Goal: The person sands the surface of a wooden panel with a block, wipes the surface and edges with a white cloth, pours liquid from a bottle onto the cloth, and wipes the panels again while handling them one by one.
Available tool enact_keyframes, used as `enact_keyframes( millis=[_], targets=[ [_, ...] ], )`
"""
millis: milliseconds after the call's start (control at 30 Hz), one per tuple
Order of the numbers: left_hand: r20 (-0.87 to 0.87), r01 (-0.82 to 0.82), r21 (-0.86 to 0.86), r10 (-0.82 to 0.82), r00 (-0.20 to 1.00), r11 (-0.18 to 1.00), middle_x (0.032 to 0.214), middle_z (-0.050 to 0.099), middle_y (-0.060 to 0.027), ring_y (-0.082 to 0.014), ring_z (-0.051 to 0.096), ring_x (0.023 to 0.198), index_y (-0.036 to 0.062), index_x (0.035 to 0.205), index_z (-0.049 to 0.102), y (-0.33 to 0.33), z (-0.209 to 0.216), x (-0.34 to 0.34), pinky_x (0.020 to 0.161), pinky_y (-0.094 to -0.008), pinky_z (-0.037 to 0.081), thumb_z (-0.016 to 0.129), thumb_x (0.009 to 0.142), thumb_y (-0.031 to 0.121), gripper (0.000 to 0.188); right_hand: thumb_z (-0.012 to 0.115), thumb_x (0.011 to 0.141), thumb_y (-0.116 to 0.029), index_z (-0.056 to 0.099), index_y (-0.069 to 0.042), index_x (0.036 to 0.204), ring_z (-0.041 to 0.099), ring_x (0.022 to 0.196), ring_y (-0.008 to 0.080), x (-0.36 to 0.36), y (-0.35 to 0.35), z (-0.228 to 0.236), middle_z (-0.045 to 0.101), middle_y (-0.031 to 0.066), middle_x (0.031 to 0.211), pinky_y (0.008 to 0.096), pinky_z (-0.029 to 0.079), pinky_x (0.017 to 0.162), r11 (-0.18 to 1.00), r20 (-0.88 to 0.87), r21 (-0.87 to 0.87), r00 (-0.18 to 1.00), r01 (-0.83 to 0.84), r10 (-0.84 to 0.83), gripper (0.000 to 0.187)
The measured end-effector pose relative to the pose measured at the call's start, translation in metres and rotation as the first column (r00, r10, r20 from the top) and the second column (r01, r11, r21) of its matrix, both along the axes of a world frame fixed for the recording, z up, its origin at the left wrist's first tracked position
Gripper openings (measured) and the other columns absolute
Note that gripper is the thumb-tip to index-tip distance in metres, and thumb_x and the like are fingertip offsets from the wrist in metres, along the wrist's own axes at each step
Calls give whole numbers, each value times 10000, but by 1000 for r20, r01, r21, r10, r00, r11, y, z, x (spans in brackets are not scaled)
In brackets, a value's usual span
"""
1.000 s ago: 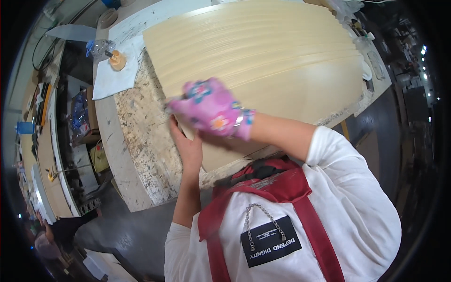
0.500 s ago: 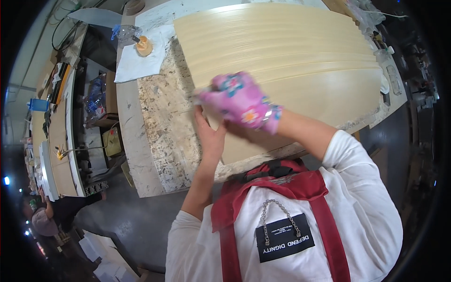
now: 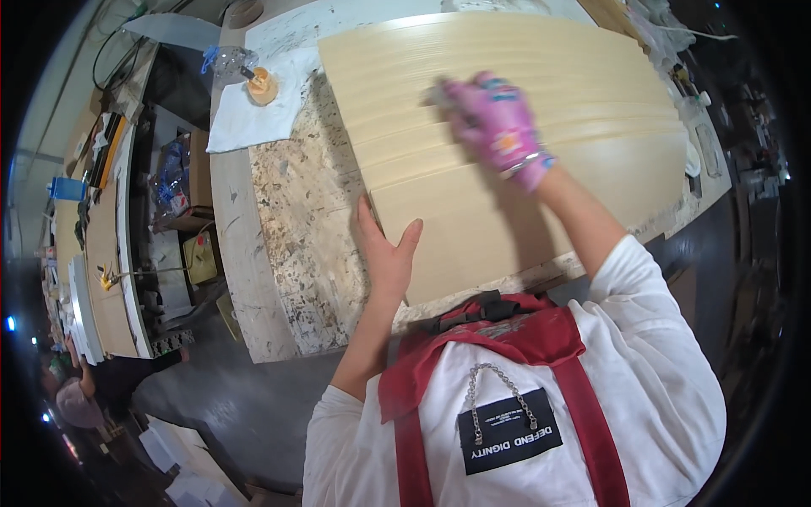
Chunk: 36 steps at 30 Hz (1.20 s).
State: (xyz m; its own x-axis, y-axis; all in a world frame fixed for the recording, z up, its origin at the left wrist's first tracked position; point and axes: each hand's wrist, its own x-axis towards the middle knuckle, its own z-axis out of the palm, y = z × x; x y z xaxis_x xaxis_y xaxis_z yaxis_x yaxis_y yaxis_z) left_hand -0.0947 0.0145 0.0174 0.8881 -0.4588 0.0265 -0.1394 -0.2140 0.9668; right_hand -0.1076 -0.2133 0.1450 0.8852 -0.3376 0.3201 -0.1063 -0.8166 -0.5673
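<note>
A large cream-coloured panel (image 3: pixel 473 203) with wavy ridges across its surface lies on the worktable. My bare left hand (image 3: pixel 389 253) holds the panel at its left edge near me, thumb over the top and fingers along the side. My right hand (image 3: pixel 498 122), in a pink flowered glove, is closed over the ridged far half of the panel. At its fingertips is a small greyish thing (image 3: pixel 435 93), too smeared by motion to name.
The worktable (image 3: pixel 291 245) is stained and flaking left of the panel. An orange pot (image 3: pixel 262 87) with a tool in it stands on a white cloth (image 3: pixel 245 122). A clear plastic bottle (image 3: pixel 232 61) lies beside it. Shelving (image 3: pixel 118 245) stands farther left, with another person (image 3: pixel 80 397) beyond.
My right hand has moved from the panel's left edge up and right across the ridges. My left hand has stayed at the left edge, its thumb now in plain view.
</note>
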Motion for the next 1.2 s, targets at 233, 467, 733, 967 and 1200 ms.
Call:
enact_keyframes(
  millis=[233,467,733,967,1200],
  targets=[
    [79,9,20,-10,997,1000,1466,304,-273,-406,321,1367,-77,1486,206,0,-7,0,1157,-469,259,783,816,203,928,681,812,-163,654,-118,1195,635,842,280,22,49,2,665,119,891,405,524,711,929,69,-329,977,-168,201,386],
    [54,-15,-3,15,998,1000,1468,311,-265,-397,316,1377,-72,1491,210,1,-10,-1,1157,-455,266,780,820,175,915,637,824,-172,614,-103,1210,638,815,291,18,-16,6,664,112,893,421,526,685,956,-92,-292,994,25,-53,394],
    [-202,5,-195,-45,978,981,1523,300,-208,-311,330,1402,-30,1532,150,1,4,-5,1165,-394,248,701,826,20,897,556,921,-235,691,-90,980,678,920,330,46,28,-16,677,166,966,465,515,821,991,-190,33,973,-130,134,206],
    [-180,67,-84,-82,980,994,1563,263,-232,-300,317,1417,6,1568,47,-2,30,15,1167,-378,244,697,834,25,980,581,876,-248,649,-128,1009,647,796,339,-20,-117,-16,643,159,860,459,518,692,911,189,-371,975,177,-112,191],
    [-149,160,-100,-174,973,982,1566,258,-227,-314,322,1411,34,1575,20,-16,44,39,1160,-393,261,741,830,78,1038,564,894,-328,681,-180,998,643,749,255,-48,-98,-48,623,66,747,402,501,648,954,118,-298,993,43,-8,215]
  ],
)
